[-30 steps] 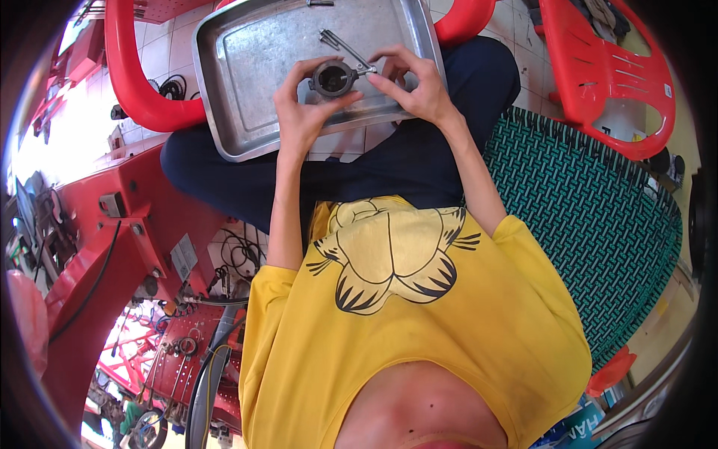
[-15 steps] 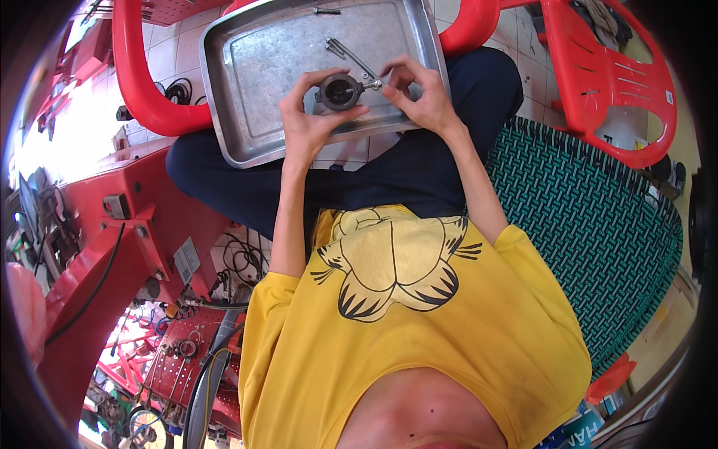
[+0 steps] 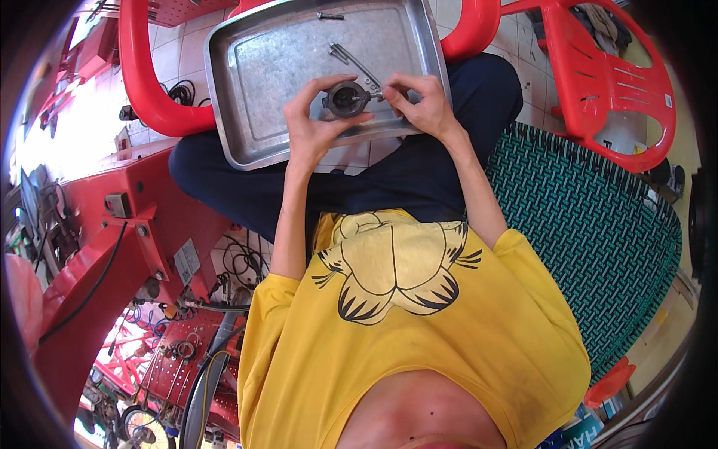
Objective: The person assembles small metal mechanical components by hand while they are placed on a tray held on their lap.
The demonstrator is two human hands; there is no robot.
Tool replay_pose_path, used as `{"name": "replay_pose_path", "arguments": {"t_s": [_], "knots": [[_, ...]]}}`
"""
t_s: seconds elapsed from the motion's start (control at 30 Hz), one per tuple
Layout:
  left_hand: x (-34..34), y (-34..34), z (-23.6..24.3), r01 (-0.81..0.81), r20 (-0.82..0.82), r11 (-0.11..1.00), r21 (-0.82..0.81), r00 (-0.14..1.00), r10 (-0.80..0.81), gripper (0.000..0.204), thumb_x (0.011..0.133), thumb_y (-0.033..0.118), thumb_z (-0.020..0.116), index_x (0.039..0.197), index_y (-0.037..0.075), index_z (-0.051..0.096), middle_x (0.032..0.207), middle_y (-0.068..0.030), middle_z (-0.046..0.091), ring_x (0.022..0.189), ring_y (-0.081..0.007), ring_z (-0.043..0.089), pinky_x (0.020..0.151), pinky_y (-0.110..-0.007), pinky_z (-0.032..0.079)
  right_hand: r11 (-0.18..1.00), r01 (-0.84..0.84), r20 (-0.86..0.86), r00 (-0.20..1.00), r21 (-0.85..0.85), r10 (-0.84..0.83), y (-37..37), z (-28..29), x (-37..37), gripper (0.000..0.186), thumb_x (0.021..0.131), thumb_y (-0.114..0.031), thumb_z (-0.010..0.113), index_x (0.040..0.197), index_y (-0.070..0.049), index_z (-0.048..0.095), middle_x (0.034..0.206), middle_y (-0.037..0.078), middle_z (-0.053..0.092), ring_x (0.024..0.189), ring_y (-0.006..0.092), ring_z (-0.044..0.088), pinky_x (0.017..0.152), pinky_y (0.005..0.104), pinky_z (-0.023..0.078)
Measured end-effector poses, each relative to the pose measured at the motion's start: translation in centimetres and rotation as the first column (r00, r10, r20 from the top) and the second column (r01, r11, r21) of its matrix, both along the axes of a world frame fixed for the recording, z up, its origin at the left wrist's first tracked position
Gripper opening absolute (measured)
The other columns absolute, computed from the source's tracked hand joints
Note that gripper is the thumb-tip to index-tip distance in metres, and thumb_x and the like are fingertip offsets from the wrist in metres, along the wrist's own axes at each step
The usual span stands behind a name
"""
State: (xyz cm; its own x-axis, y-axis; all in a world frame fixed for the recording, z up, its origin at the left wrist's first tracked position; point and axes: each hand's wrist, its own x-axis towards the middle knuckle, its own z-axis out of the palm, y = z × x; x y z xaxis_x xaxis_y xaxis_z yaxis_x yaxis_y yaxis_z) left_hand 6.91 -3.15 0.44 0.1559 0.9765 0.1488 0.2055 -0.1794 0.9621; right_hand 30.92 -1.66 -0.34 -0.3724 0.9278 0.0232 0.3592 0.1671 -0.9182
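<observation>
My left hand (image 3: 311, 118) is curled around a dark, round metal housing (image 3: 345, 97) with a deep hollow facing up, thumb on the near side and fingers on the far side. A thin metal stem (image 3: 376, 96) sticks out of the housing's right side. My right hand (image 3: 423, 106) pinches at the outer end of that stem; the fingertips partly hide it. Both hands are over the near part of a shallow metal tray (image 3: 222, 123). Long bolts (image 3: 353, 63) lie in the tray just beyond the hands, with small nuts (image 3: 372, 84) beside them.
A short bolt (image 3: 330, 16) lies at the tray's far side. The tray is by my legs, above a tiled floor. Red plastic chairs (image 3: 591, 82) stand at the right, a green woven seat (image 3: 583, 239) beside me. A red metal frame (image 3: 112, 247) and cables are on the left.
Both hands and the housing have shifted slightly nearer and to the right within the view. My right fingers have closed more tightly at the stem's end. The tray also appears slightly shifted.
</observation>
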Motion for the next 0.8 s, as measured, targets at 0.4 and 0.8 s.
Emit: {"name": "replay_pose_path", "arguments": {"t_s": [0.4,0.8], "knots": [[0.0,0.2,-0.8,-0.056,0.009,0.996,0.074,0.998,0.056,0.057,0.068,0.012,0.099,0.12,0.007,0.077,0.112,-0.006,0.08,0.104,-0.0172,0.075,0.095,-0.032,0.057,0.99,0.113,-0.08,0.991,0.086,-0.107,-0.3,1.6,-1.4,0.019,0.094,-0.019,0.083,0.104,-0.005,0.075,0.069,0.004,0.068,0.066,0.0113,0.064,0.063,0.0279,0.048],[0.0,0.2,-0.8,-0.062,0.018,0.995,0.072,0.998,0.061,0.057,0.067,0.012,0.099,0.12,0.008,0.077,0.113,-0.0061,0.08,0.106,-0.018,0.075,0.096,-0.033,0.058,0.994,0.066,-0.037,0.997,0.093,-0.063,-0.2,1.2,-1.1,0.031,0.09,-0.015,0.085,0.117,-0.008,0.072,0.082,0.003,0.073,0.072,0.0117,0.067,0.067,0.0274,0.049]]}}
